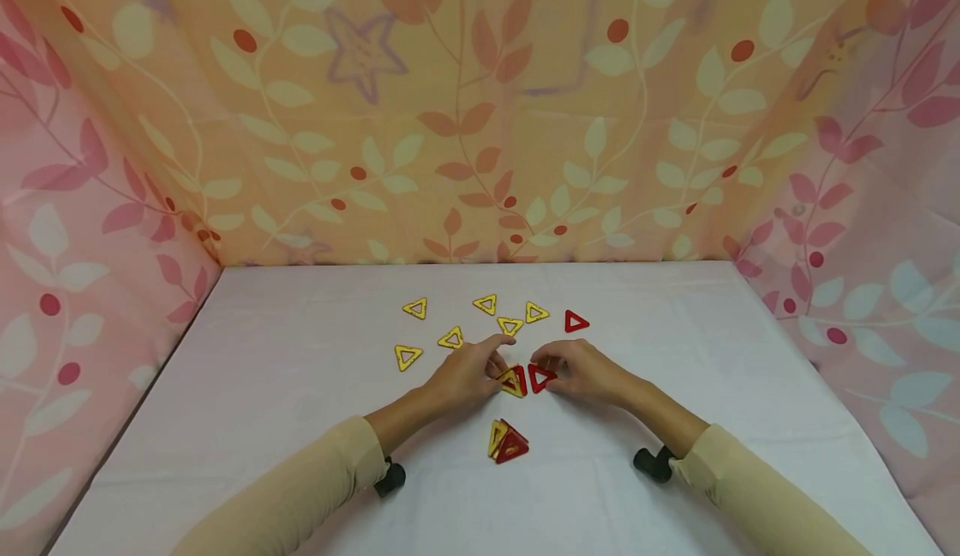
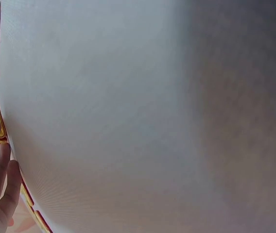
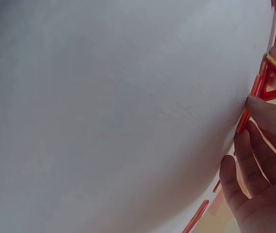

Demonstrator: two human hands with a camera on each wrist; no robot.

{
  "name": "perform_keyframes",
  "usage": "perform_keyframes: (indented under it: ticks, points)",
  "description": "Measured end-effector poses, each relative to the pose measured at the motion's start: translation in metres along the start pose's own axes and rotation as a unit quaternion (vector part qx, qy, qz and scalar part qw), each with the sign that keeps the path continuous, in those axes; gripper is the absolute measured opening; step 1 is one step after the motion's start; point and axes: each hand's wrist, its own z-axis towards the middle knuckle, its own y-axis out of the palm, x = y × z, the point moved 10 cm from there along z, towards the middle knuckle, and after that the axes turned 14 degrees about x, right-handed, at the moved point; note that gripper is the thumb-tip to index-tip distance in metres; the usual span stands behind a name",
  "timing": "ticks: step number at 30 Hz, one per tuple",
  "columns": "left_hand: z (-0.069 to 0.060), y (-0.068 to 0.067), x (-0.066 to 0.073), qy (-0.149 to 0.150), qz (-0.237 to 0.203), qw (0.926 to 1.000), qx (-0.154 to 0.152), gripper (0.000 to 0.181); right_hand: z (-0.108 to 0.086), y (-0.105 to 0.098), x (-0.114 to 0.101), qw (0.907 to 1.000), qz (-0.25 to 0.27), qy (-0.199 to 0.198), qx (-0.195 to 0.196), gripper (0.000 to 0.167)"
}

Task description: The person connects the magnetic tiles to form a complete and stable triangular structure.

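Observation:
In the head view, my left hand [image 1: 465, 374] pinches a yellow triangular frame tile [image 1: 518, 388] between thumb and fingers. A red triangular tile [image 1: 524, 380] stands against its back. My right hand [image 1: 583, 371] holds another red triangular tile [image 1: 532, 378] by its right side, a small gap away from that pair. The left wrist view has my thumb on the yellow tile [image 2: 1, 127] with fingers below it. From the right wrist, the held red tile [image 3: 244, 120] appears edge-on between thumb and fingertips.
Nearer me lies a yellow tile [image 1: 492, 441] leaning with a red one [image 1: 517, 449]. Several yellow triangles, such as one at the left [image 1: 399, 358], are scattered beyond my hands, with a red triangle [image 1: 568, 322] at the right. A white cloth [image 1: 262, 356] covers the table; patterned curtains [image 1: 480, 122] enclose it.

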Motion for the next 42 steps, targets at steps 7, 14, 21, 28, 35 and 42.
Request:
perform_keyframes:
  ticks: [7,14,21,28,35,42]
  points:
    - [0.0,0.0,0.0,0.009,0.001,1.0,0.003,0.063,0.002,0.004,-0.004,0.9999,0.001,-0.009,-0.008,0.036]
    - [0.0,0.0,0.001,0.014,-0.003,0.9999,0.004,0.062,0.002,0.004,-0.005,1.0,-0.004,-0.003,-0.007,0.036]
    - [0.0,0.002,0.001,0.013,-0.016,0.9998,0.001,0.061,0.0,0.003,-0.004,1.0,-0.005,0.0,-0.002,0.035]
    - [0.0,0.002,0.001,0.012,-0.015,0.9998,0.001,0.062,0.001,0.001,-0.006,1.0,0.003,-0.009,0.001,0.033]
    - [-0.001,0.002,0.003,0.018,-0.019,0.9997,0.0,0.06,0.001,-0.001,-0.009,0.9999,0.01,-0.01,-0.003,0.035]
    - [0.0,0.002,0.001,0.018,-0.018,0.9997,0.0,0.06,0.003,-0.001,-0.012,0.9998,0.013,-0.012,-0.009,0.035]
